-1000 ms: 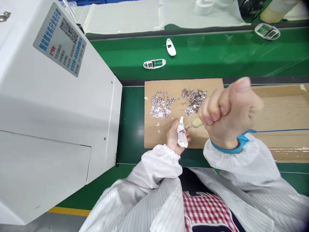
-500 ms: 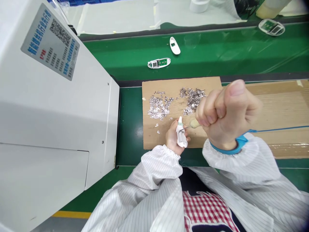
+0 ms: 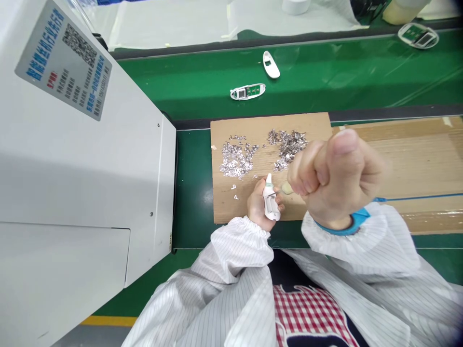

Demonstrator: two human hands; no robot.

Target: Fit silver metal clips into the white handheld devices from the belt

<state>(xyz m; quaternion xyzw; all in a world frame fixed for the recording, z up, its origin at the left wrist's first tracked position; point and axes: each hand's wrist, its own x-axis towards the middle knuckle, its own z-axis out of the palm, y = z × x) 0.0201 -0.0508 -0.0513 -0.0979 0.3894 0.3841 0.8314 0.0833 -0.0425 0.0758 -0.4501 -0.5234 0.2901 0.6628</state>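
In my left hand point(image 3: 256, 205) is a white plastic casing point(image 3: 271, 205) with a narrow tip pointing away from me and a hollow facing up. My fingers wrap around its sides. My right hand point(image 3: 338, 176) is a fist around a thin-shafted tool with a pale yellowish handle point(image 3: 287, 187). The tool's metal shaft reaches the upper part of the casing; its exact tip is too small to make out. Beyond my hands lie a pile of small flat metal pieces point(image 3: 236, 161) and a darker pile of small metal parts point(image 3: 292, 144).
Both piles rest on a cardboard sheet point(image 3: 226, 209). A white machine point(image 3: 137, 164) stands at the left. On the green ledge are a white shell point(image 3: 271, 65) and casings with green circuit boards point(image 3: 248, 91) point(image 3: 418, 36). A blue cord point(image 3: 423, 197) runs right from my wrist strap.
My right fist has shifted slightly left and down, with the tool still at the casing. My left hand stays nearly still. The view has turned a little.
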